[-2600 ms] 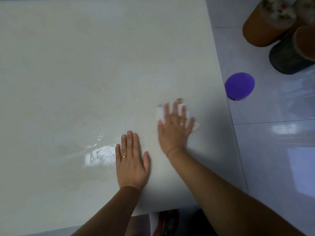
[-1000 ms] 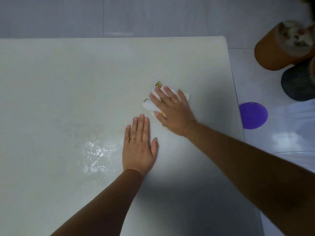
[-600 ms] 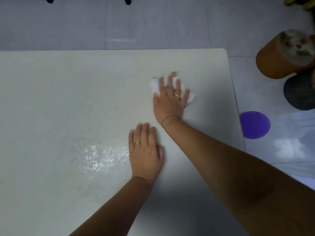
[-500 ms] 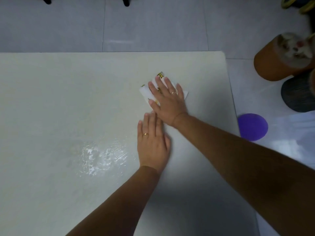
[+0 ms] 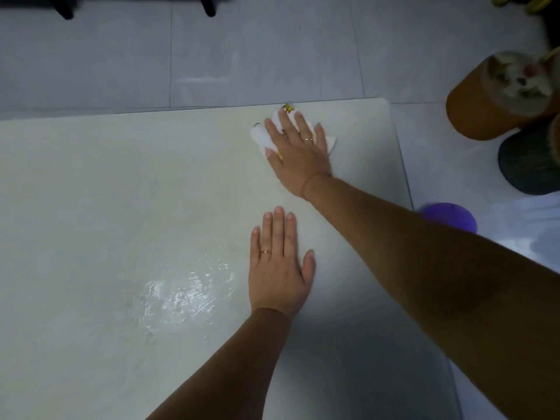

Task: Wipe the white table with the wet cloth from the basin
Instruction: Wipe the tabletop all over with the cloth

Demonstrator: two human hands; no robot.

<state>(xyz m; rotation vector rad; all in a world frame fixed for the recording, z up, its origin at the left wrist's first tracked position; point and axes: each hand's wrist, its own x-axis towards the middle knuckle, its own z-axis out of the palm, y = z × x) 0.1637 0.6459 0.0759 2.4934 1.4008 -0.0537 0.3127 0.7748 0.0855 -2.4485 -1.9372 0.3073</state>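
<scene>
Head: cloth [image 5: 263, 137] under right grip [image 5: 298, 153].

The right hand [image 5: 298, 153] lies palm down far out near the far edge of the worktop [image 5: 121, 183], its arm stretched long from the lower right. Its fingers [image 5: 274, 128] are spread flat and press on a cloth [image 5: 260, 137]. A ring sits on one finger. The left hand [image 5: 277, 268] rests flat and nearer, fingers together and pointing away, thumb out to the right, a ring on one finger.
</scene>
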